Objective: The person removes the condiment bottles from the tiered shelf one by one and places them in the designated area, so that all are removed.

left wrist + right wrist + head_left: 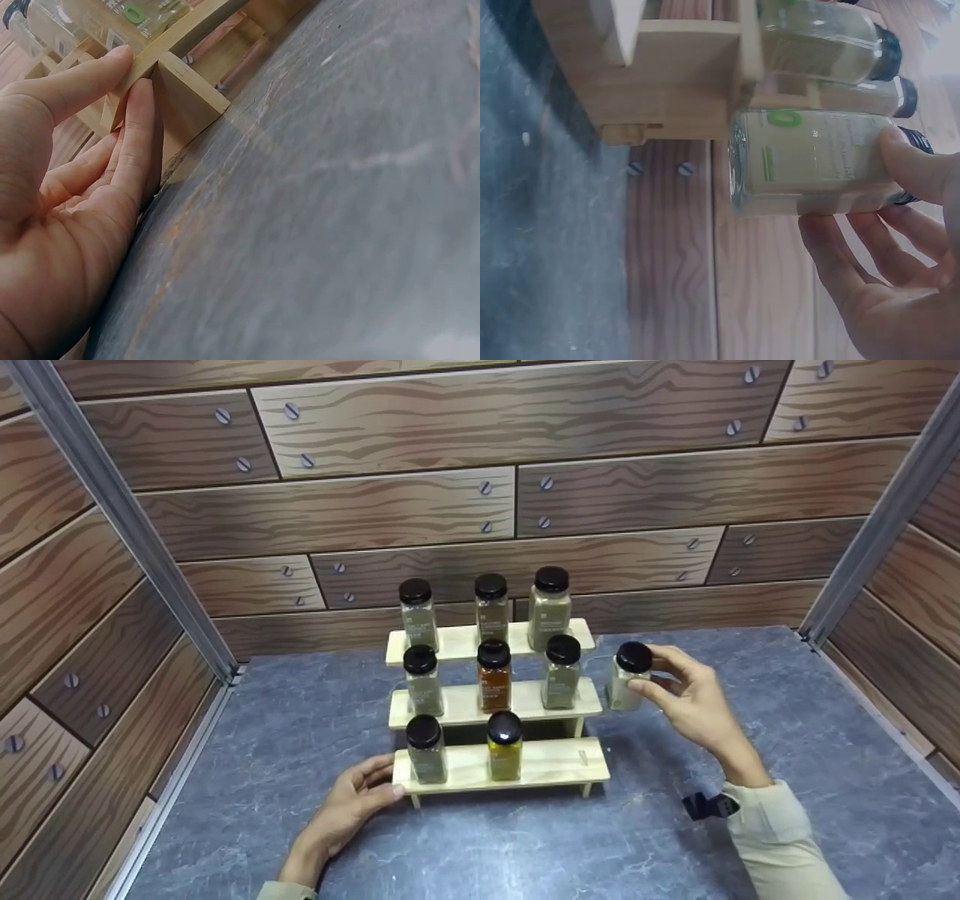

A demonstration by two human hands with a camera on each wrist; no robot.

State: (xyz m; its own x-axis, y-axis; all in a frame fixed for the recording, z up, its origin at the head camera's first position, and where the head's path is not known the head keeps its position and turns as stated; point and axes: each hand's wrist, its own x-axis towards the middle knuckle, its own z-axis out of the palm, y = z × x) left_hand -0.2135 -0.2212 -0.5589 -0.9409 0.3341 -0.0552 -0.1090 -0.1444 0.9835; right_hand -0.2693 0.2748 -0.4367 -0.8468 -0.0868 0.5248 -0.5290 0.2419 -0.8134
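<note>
A three-tier pale wooden spice rack [551, 765] stands on the table, with black-capped glass jars on its steps. At the left end of its lowest step, my left hand [346, 804] pinches the board, thumb at the front edge; in the left wrist view the fingertips [140, 105] press beneath the shelf by its leg. To the right of the middle step, my right hand [697, 709] grips a spice jar [624, 690] of pale contents between thumb and fingers. The right wrist view shows this jar [817, 161] held near its black cap, its base facing the rack's end.
Three jars stand on the top step, three on the middle one, including a reddish-brown jar [495, 686]. On the lowest step are a grey-green jar [426, 754] and a yellow jar [505, 754]. Wood-patterned walls [390, 510] enclose the blue-grey table [300, 720].
</note>
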